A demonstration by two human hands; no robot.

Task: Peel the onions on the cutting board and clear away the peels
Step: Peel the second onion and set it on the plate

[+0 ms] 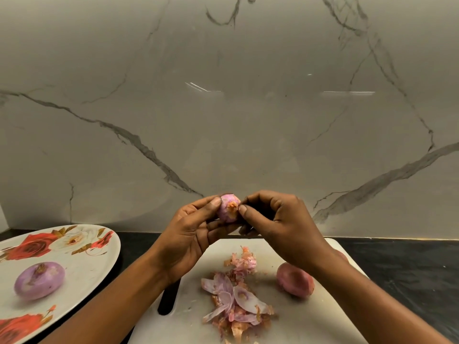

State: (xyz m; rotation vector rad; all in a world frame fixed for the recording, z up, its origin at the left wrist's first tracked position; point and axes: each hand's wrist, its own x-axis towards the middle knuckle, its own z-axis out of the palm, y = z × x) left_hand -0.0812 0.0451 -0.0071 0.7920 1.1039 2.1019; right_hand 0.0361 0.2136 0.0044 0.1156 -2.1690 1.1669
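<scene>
**Small onion, light and slippery: hold the body, pull at the root end**

The left hand (188,234) grips the held onion (227,211), thumb and fingers curled round it, in the air over the 12 o'clock edge of the cutting board (183,324). The right hand (280,219) has thumb and fingertip pressed together, pinching at the orange root end. I judge this onion to be light and firm, but its bare surface is smooth and may slip. The dry skin is thin and tears easily, so it is best taken at a loose edge. The peels (233,299) lie at the middle of the board, with an unpeeled onion (295,283) at their 3 o'clock. A peeled onion (39,280) lies on the flowered plate (87,276) at 9 o'clock
</scene>
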